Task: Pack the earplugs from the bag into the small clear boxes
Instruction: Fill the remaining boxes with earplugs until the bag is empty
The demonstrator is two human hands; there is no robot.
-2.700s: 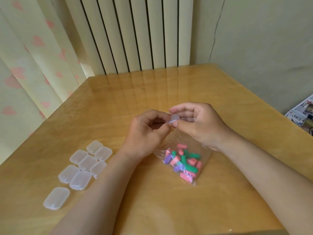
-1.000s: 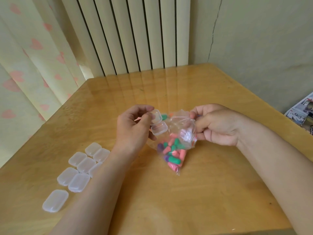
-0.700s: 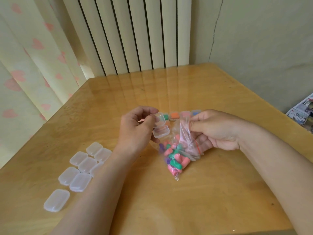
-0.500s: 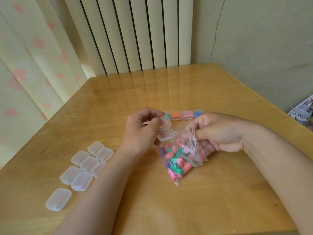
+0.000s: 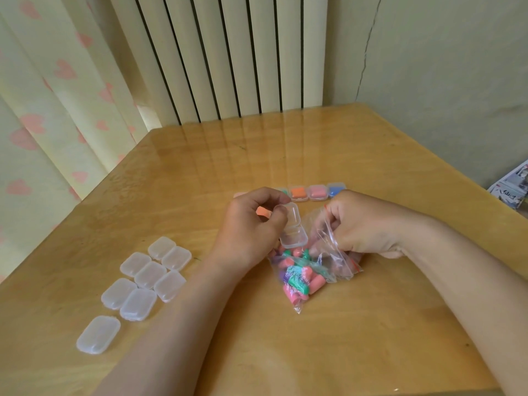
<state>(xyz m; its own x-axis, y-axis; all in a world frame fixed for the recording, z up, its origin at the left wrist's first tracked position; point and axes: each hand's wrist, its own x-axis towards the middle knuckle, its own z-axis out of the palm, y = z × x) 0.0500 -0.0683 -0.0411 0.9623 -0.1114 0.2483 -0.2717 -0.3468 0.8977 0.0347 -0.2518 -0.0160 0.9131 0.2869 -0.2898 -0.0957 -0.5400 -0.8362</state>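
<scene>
My left hand holds a small clear box with its lid hinged open, just above the mouth of the plastic bag. The bag lies on the wooden table and holds several pink, green and purple earplugs. My right hand reaches its fingers into the bag's opening; whether they grip an earplug is hidden. Behind my hands stands a row of filled boxes with orange, pink and blue earplugs. An orange earplug shows behind my left thumb.
Several shut, empty clear boxes lie in a cluster at the left front of the table, one apart nearer the edge. A radiator and curtain stand behind the table. Printed papers lie off the right edge.
The box lid has been opened in my left hand. My right hand lifted the bag, lowered it to the table and pushed its fingers into the opening. The filled boxes came into view.
</scene>
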